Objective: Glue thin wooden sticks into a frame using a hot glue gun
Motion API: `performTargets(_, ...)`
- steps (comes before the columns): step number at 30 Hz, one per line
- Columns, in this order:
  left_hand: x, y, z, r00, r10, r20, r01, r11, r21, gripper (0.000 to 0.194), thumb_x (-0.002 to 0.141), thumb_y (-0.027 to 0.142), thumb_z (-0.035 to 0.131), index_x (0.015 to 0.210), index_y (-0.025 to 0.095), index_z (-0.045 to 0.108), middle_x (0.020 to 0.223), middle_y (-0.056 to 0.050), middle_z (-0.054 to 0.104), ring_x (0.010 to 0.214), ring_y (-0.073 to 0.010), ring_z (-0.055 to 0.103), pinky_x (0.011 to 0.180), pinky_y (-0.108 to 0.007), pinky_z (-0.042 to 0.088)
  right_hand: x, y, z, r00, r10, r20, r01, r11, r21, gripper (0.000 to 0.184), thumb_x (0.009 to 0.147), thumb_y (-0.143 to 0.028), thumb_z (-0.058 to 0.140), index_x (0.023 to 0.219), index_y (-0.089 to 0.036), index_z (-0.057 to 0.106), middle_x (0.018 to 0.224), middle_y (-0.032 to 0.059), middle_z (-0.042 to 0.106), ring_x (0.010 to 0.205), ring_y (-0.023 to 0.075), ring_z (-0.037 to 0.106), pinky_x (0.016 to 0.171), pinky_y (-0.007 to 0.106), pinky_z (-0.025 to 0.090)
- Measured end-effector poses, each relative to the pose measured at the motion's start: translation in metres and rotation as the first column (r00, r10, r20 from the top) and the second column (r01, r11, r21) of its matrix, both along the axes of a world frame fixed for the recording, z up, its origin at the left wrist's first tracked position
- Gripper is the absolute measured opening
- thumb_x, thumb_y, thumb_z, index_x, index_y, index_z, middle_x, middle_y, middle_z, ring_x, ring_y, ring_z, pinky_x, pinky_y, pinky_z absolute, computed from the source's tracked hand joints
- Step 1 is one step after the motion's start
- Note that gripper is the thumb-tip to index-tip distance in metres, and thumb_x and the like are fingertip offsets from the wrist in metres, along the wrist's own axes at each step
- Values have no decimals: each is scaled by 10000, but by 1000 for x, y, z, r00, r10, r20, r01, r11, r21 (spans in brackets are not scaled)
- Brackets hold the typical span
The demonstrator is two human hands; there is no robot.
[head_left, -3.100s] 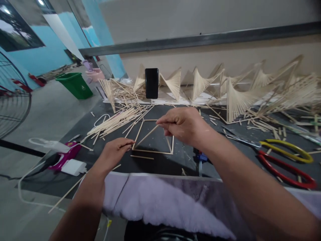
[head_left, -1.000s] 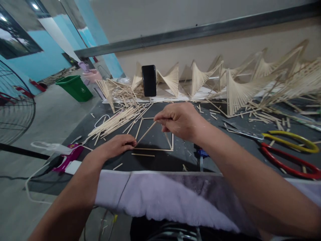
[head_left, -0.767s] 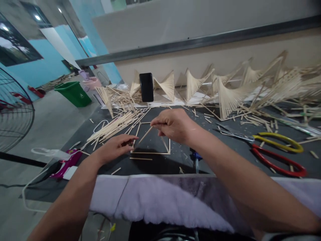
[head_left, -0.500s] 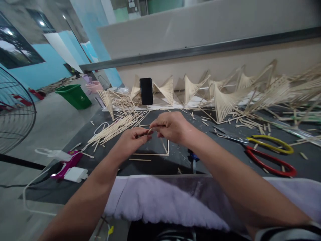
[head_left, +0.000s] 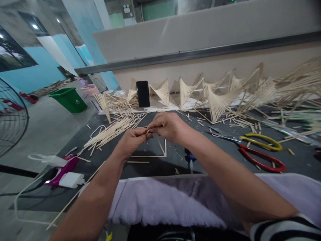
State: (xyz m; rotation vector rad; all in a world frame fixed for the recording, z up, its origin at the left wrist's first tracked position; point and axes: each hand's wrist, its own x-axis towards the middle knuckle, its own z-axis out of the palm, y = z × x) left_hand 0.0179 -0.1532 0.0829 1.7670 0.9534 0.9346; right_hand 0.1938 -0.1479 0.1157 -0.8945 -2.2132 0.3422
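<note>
My left hand (head_left: 134, 142) and my right hand (head_left: 167, 126) meet above the dark table, fingertips pinched together on a thin wooden stick, mostly covered by the fingers. A long pale stick (head_left: 75, 196) slants out under my left forearm toward the lower left; its link to my fingers is hidden. Below my hands lies a frame of wooden sticks (head_left: 150, 156), partly covered by them. One short loose stick (head_left: 138, 162) lies in front of the frame. A blue-handled tool (head_left: 191, 157) rests beside my right forearm.
Large scissors (head_left: 262, 157) with one yellow and one red handle lie at right. A pile of sticks (head_left: 112, 132) is at left, near a magenta power strip (head_left: 62, 172). Behind stand a phone (head_left: 142, 94) and several fan-shaped stick structures (head_left: 187, 92).
The long stick has come into sight under my left forearm. My hands remain pinched together, with slight finger movement. The whole view has shifted a little.
</note>
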Motion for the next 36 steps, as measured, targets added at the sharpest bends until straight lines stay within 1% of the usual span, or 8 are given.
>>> performTargets(4,-1,3,0,999,-14,52,16,999,-51,216,673,301,651,819,153,706,805,-25,648,778,-158,546,725,-268,394,2,2,-4,999,-5,-34,6,1000,18,137,717,-209,605,796,-225,715,725,1,618,680,93,545,597,194,374)
performTargets(10,-2,10,4,997,-76,11,77,992,-95,223,659,304,661,787,127,706,759,-45,634,745,-158,541,688,-272,401,2,0,-3,999,-11,-42,11,1000,7,158,722,-204,607,837,-237,711,735,2,612,684,96,543,601,203,378)
performTargets(14,0,8,3,998,-59,37,63,993,-101,221,661,304,660,786,127,705,773,-49,631,757,-164,537,696,-279,401,2,0,-4,998,4,-56,-4,1000,8,153,720,-203,611,830,-241,712,714,-2,609,694,96,542,612,200,383)
performTargets(17,3,6,1,998,-33,62,38,995,-90,217,663,302,657,793,135,704,759,-39,625,743,-156,532,690,-272,393,2,0,-3,998,8,-62,-9,1000,-9,162,730,-190,598,833,-245,710,708,-3,607,689,91,543,619,196,388)
performTargets(21,5,5,-2,996,0,88,4,999,-43,190,659,316,656,724,143,702,675,-11,594,674,-130,506,642,-249,377,2,0,-2,997,23,-75,-26,999,-44,166,725,-164,597,823,-230,714,696,2,615,695,92,549,639,196,397)
performTargets(27,7,5,-4,999,29,31,-29,1000,2,228,659,350,647,638,124,668,591,8,540,612,-114,479,595,-239,362,2,1,-1,997,30,-69,-35,997,-69,173,692,-154,623,810,-238,716,696,-5,622,685,93,548,629,193,393)
performTargets(31,7,4,-4,999,39,34,-40,999,20,249,670,354,634,586,119,635,574,13,539,599,-110,481,592,-234,358,2,0,2,998,31,-46,-36,994,-99,183,687,-145,620,809,-242,716,691,-10,630,691,98,550,634,199,391)
performTargets(36,6,5,-6,999,36,38,-37,999,18,242,670,348,635,587,121,631,607,4,570,625,-115,497,616,-235,364,3,-1,5,998,43,-34,-48,989,-143,200,706,-141,595,841,-231,711,718,-4,654,691,99,563,626,202,395)
